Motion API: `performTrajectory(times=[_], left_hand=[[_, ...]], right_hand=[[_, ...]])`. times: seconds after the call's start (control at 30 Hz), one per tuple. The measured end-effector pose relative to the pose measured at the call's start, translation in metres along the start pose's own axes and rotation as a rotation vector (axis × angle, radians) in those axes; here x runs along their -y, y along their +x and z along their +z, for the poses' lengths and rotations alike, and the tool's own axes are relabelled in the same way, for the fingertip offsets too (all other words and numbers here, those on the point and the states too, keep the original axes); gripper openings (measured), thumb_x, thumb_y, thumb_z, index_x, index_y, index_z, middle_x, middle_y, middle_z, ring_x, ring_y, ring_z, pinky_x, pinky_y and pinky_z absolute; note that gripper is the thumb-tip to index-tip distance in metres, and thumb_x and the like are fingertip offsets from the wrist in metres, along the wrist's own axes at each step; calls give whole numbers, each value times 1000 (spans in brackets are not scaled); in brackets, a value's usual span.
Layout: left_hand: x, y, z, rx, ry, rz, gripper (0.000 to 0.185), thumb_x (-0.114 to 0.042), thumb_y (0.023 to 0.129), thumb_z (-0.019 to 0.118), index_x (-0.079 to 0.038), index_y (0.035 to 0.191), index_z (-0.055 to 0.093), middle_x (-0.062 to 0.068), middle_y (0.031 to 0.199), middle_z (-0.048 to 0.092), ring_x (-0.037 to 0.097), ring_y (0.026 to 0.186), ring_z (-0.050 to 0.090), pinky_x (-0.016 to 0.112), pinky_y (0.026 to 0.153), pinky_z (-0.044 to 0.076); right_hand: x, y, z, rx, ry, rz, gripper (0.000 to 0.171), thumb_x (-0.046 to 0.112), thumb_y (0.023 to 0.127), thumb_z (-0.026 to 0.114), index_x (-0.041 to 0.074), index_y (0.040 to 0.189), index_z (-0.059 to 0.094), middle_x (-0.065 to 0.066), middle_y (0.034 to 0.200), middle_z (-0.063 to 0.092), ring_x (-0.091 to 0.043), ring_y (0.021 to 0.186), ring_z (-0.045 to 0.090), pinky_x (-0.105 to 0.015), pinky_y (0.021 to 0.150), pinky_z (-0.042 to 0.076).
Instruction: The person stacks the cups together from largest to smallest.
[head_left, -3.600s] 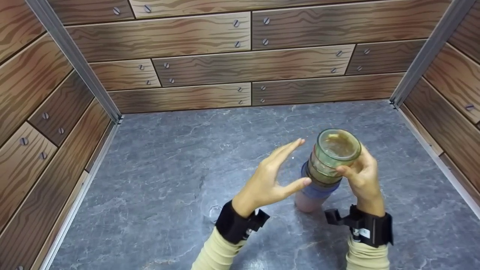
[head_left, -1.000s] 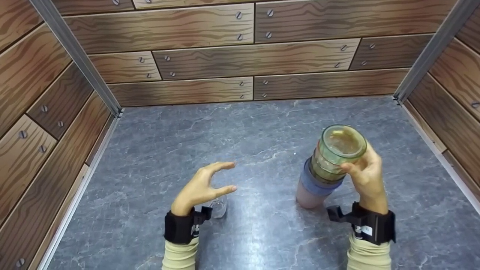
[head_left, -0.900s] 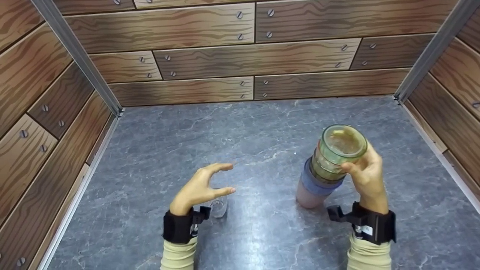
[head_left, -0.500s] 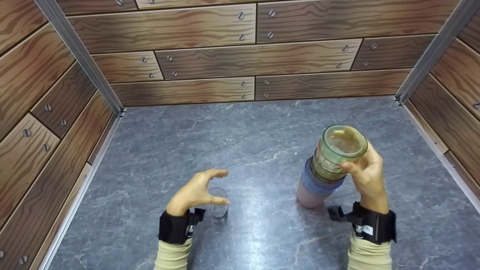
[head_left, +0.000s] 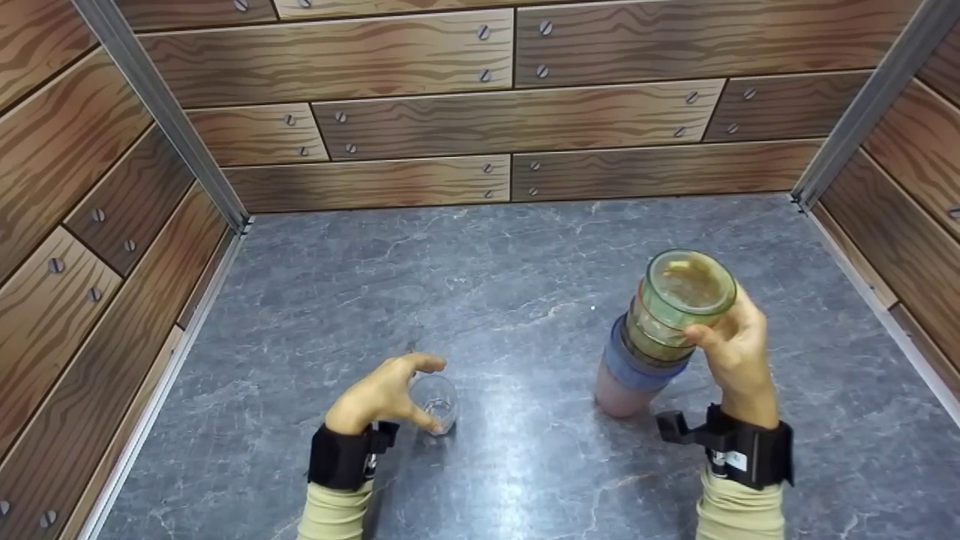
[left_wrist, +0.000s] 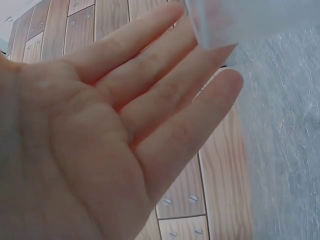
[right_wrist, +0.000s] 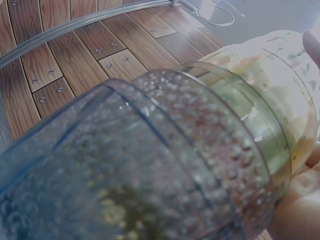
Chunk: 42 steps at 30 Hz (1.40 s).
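My right hand (head_left: 735, 364) grips the upper part of a tilted stack of nested cups. A green see-through cup (head_left: 664, 309) tops the stack, olive and reddish rims show under it, and a blue-banded cup (head_left: 641, 367) with a pinkish lower part is at the bottom. In the right wrist view the bumpy walls of the stacked cups (right_wrist: 150, 150) fill most of the picture. My left hand (head_left: 375, 397) is beside a small clear cup (head_left: 444, 394), thumb and fingers spread around its near side. The left wrist view has the fingers extended, with the clear cup (left_wrist: 255, 22) close at their tips.
The grey marbled tabletop (head_left: 390, 277) is enclosed by wood-patterned panels (head_left: 420, 124) at the back and both sides. Metal corner posts (head_left: 169, 116) stand at the back corners.
My left hand has moved away from the stack, leftward and down to the clear cup, its thumb lowering to the cup's near side. The right hand keeps holding the stack almost still.
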<state>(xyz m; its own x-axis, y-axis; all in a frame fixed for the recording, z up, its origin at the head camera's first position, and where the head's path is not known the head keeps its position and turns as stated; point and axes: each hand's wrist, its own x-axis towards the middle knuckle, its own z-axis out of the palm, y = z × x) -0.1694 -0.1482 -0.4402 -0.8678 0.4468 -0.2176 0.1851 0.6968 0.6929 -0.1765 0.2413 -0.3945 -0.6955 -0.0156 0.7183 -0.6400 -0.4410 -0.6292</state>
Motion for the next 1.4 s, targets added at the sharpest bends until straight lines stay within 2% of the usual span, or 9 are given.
performTrajectory(times=[0.4, 0.63, 0.87, 1.1, 1.4], left_hand=[[3, 2, 2, 44, 18, -46, 81, -14, 55, 86, -5, 128, 51, 13, 128, 59, 33, 122, 51, 48, 107, 40], [2, 3, 3, 33, 32, -51, 73, -12, 56, 85, -5, 122, 55, 11, 122, 63, 32, 117, 55, 47, 104, 43], [1, 7, 6, 44, 23, -51, 75, -11, 59, 82, -7, 128, 51, 12, 127, 60, 32, 120, 53, 49, 105, 43], [2, 14, 10, 38, 43, 12, 77, -17, 63, 82, -5, 131, 47, 13, 129, 58, 33, 121, 52, 49, 105, 42], [2, 25, 20, -31, -14, 112, 78, -23, 66, 81, -3, 132, 45, 16, 128, 57, 32, 118, 54, 47, 104, 44]], right_hand=[[0, -1, -1, 0, -48, -2, 66, -4, 73, 70, -14, 131, 40, -20, 122, 59, -26, 109, 60, -29, 96, 52], [0, 0, 0, -6, -33, 4, 66, -5, 73, 70, -13, 131, 40, -20, 121, 60, -25, 109, 60, -28, 95, 52], [0, 0, 1, 2, -18, 1, 65, -7, 73, 69, -13, 131, 39, -20, 121, 59, -25, 109, 60, -28, 96, 52], [1, 1, 1, 2, -22, -6, 66, -7, 73, 69, -13, 131, 39, -20, 122, 59, -25, 109, 60, -28, 96, 52], [0, 0, 0, -3, -24, -10, 65, -7, 73, 69, -13, 131, 40, -20, 122, 59, -25, 109, 60, -29, 96, 52]])
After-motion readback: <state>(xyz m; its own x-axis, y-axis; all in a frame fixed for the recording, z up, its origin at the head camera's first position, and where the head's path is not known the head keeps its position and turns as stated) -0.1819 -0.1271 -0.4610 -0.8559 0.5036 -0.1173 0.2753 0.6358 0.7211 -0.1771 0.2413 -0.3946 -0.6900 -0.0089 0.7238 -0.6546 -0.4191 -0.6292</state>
